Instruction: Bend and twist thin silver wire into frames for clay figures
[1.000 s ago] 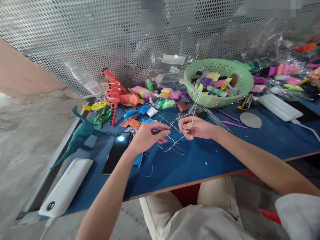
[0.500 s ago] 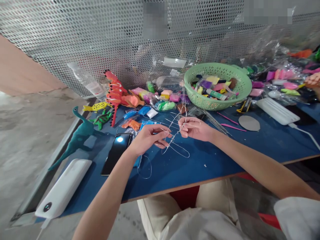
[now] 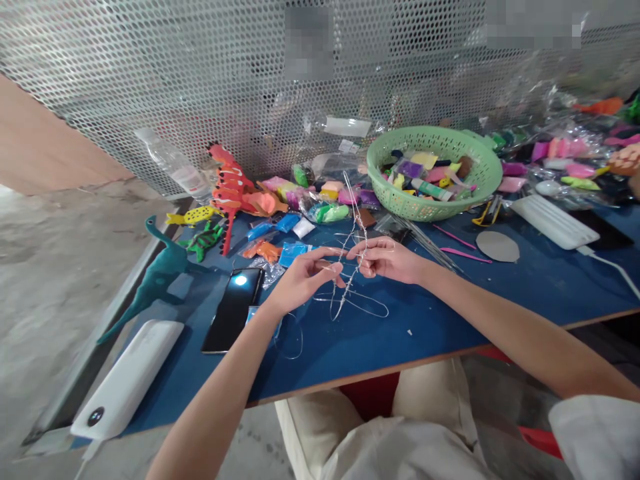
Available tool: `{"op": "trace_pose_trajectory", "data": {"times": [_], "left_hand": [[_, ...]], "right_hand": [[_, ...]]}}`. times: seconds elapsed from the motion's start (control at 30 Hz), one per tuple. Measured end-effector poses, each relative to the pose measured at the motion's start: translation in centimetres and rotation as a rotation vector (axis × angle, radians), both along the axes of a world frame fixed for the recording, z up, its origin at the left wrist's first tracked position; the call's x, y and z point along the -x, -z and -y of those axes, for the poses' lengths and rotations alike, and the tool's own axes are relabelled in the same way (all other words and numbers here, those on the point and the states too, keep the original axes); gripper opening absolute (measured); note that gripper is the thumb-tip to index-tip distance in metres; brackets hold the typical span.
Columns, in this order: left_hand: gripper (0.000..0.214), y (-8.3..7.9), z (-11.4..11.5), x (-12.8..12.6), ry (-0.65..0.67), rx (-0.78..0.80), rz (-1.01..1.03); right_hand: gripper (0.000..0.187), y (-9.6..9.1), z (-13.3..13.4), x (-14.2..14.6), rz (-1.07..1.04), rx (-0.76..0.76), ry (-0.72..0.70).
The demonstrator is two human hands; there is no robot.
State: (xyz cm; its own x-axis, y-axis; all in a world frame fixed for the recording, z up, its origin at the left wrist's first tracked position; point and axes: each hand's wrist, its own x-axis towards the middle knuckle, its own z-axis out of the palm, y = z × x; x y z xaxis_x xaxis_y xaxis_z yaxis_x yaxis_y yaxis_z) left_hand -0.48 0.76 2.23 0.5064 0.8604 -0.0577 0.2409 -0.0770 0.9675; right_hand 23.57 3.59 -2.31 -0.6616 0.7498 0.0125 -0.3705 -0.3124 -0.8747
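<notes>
Both my hands hold a thin twisted silver wire frame [image 3: 353, 293] above the blue table [image 3: 450, 307]. My left hand [image 3: 305, 280] pinches its left strands between thumb and fingertips. My right hand [image 3: 383, 259] grips the twisted middle, fingers curled round it. Wire ends stick up toward the clay packets, and loops hang down over the table. A loose wire loop [image 3: 293, 337] lies by my left wrist.
A phone [image 3: 233, 308] with a lit screen and a white power bank [image 3: 127, 380] lie at the left. Clay dinosaurs [image 3: 160, 270] stand near the left edge. A green basket [image 3: 434, 172] of coloured clay packets sits at the back. Another person's hand [image 3: 627, 160] shows far right.
The wire frame has turned: its long ends swung from pointing right toward the basket to standing upright. My hands have drawn closer together.
</notes>
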Motion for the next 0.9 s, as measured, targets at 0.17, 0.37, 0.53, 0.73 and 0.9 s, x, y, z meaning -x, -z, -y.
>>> {"op": "trace_pose_trajectory", "data": {"times": [0.17, 0.37, 0.53, 0.73, 0.9], "left_hand": [[0.036, 0.48, 0.02, -0.53, -0.052, 0.037, 0.109], [0.038, 0.67, -0.31, 0.0, 0.032, 0.238, 0.289], [0.044, 0.84, -0.43, 0.39, 0.074, 0.264, 0.372], [0.039, 0.67, -0.17, -0.01, 0.048, 0.324, 0.427], [0.035, 0.76, -0.05, -0.54, -0.073, 0.35, 0.319]], "right_hand": [[0.02, 0.11, 0.23, 0.23, 0.029, -0.015, -0.031], [0.02, -0.16, 0.33, 0.23, 0.021, 0.011, 0.003], [0.022, -0.32, 0.07, -0.03, 0.001, 0.064, 0.063], [0.024, -0.16, -0.01, -0.03, -0.062, 0.041, 0.061], [0.02, -0.04, 0.01, -0.18, 0.03, 0.028, -0.027]]}}
